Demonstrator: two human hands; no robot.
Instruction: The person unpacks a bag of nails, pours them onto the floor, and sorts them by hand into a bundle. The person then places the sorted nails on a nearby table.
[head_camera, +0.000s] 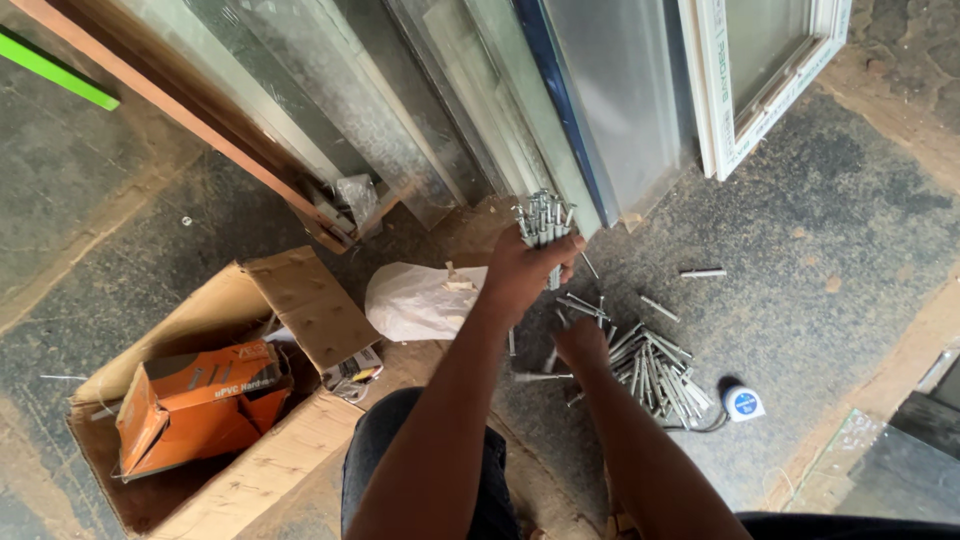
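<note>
Head camera, looking straight down: a person crouched on a dusty grey floor (830, 230) gathers long metal anchor bolts. Their left hand (525, 275) is closed tight around a bundle of bolts (543, 218), held upright with the heads fanned out above the fist, raised over the floor in front of leaning glass and metal panels (560, 90). Their right hand (582, 345) is down at floor level at the left edge of a loose pile of bolts (655, 375); its fingers are curled toward the strays there, but whether it has hold of one cannot be told from this angle. A fair handful appears already collected, while by the look of it the larger share remains on the ground: the main pile, plus singles lying well apart toward the white window frame (760, 80), one of them a lone bolt (703, 272). Just beside the pile sits a small tape measure (743, 402) with a blue face. Near the left forearm lies a crumpled white bag (420, 300). Left of the knee, an open cardboard box (300, 300) holds an orange carton (195, 400). A bright green strip (55, 70) crosses the upper left corner.
</note>
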